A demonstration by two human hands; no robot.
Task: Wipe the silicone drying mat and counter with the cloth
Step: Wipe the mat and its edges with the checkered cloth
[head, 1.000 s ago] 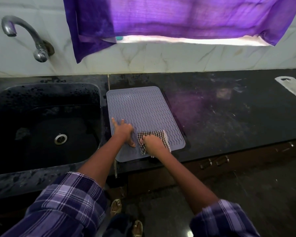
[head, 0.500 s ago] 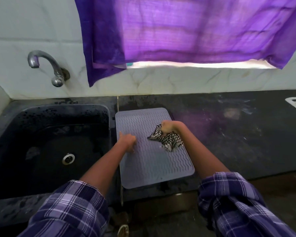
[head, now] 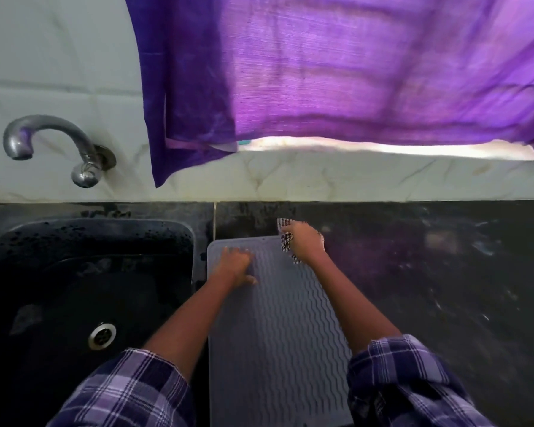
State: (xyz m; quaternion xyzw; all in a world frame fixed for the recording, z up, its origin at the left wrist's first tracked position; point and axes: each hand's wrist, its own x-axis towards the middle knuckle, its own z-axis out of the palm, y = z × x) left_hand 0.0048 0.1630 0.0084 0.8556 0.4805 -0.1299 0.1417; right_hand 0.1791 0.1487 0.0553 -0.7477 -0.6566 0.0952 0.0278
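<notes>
A grey silicone drying mat [head: 278,334] with wavy ridges lies on the black counter [head: 429,272], just right of the sink. My left hand [head: 236,265] presses flat on the mat's far left part, fingers spread. My right hand [head: 304,241] grips a black-and-white checked cloth [head: 285,238] at the mat's far right corner, partly over the mat's edge and the counter. Most of the cloth is hidden under the hand.
A black sink [head: 84,288] with a round drain [head: 102,335] sits to the left, under a metal tap [head: 56,146] on the white tiled wall. A purple curtain [head: 336,72] hangs above the counter's back edge. The counter shows smears to the right.
My right hand has carried the cloth from the mat's near edge up to its far right corner. My left hand has shifted farther up the mat. The view has tilted downward and closer.
</notes>
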